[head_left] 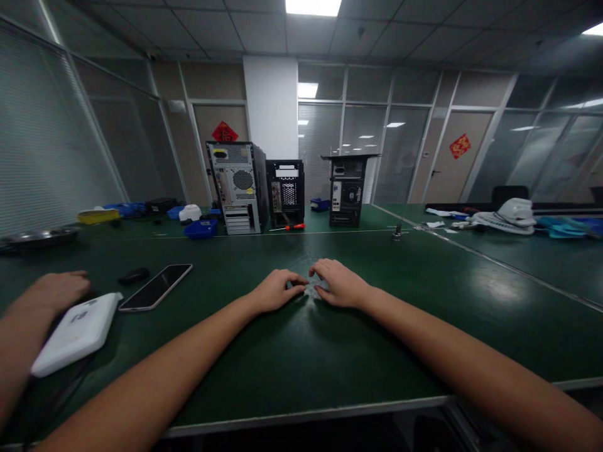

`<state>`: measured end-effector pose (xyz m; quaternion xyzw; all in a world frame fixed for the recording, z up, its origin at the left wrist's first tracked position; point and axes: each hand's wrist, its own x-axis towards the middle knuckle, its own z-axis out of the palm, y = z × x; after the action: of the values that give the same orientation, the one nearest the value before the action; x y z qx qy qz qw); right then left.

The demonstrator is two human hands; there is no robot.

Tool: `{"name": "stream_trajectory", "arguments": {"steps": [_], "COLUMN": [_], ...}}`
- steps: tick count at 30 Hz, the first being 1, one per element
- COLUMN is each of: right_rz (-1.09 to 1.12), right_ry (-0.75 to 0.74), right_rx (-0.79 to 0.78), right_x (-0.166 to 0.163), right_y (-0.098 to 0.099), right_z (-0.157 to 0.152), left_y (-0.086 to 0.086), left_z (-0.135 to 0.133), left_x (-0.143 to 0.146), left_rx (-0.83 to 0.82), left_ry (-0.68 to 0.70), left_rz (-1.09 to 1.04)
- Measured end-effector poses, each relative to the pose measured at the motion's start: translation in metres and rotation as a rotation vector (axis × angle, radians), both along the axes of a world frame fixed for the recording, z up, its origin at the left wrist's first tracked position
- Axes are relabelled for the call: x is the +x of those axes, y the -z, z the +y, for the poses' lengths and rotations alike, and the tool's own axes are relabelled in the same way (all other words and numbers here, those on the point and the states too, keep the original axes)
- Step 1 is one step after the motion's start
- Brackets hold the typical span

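Note:
My left hand (277, 290) and my right hand (340, 284) are low over the green table, with their fingertips facing each other. The fingers of both are loosely bent, and a gap shows between thumb and forefinger on each. A pale, see-through patch (311, 290) lies between the fingertips. It looks like crumpled clear plastic, but glare on the tabletop makes it hard to make out. I cannot tell whether the fingertips touch it. No solid object shows in either hand.
Another person's hand (49, 292) rests at the left by a white box-shaped device (80, 333) and a smartphone (157, 287). Three computer cases (240, 188) stand at the back. A red-handled screwdriver (296, 226), a blue tray (201, 228) and a small dark metal part (397, 233) lie nearer.

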<state>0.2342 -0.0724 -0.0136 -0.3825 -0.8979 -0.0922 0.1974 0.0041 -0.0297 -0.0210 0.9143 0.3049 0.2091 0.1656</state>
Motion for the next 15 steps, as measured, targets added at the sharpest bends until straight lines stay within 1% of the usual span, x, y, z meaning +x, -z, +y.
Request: {"name": "stream_trajectory", "arguments": {"steps": [2,5,9,12,15], "right_rz": [-0.054,-0.07,-0.032,0.02,0.121], "right_ry": [-0.045,-0.054,-0.058,0.033,0.21], "right_rx": [0.01,0.036,0.065,0.069,0.026], "right_x": [-0.008,-0.012,-0.004,0.013,0.047], "right_y": [0.001,0.005,0.005,0.001,0.0], "right_z": [-0.002,0.0,0.005,0.014,0.031], "left_y": [0.0,0.0,0.002,0.002,0.002], "left_z": [-0.002,-0.002,-0.001,0.002,0.008], "left_x": [0.002,0.005,0.006,0.003,-0.004], "left_rx": [0.02,0.031,-0.022,-0.061,-0.072], "left_ry": [0.047,0.105,0.083,0.049,-0.023], "left_rz": [0.02,0.026,0.0,-0.028,-0.035]}}
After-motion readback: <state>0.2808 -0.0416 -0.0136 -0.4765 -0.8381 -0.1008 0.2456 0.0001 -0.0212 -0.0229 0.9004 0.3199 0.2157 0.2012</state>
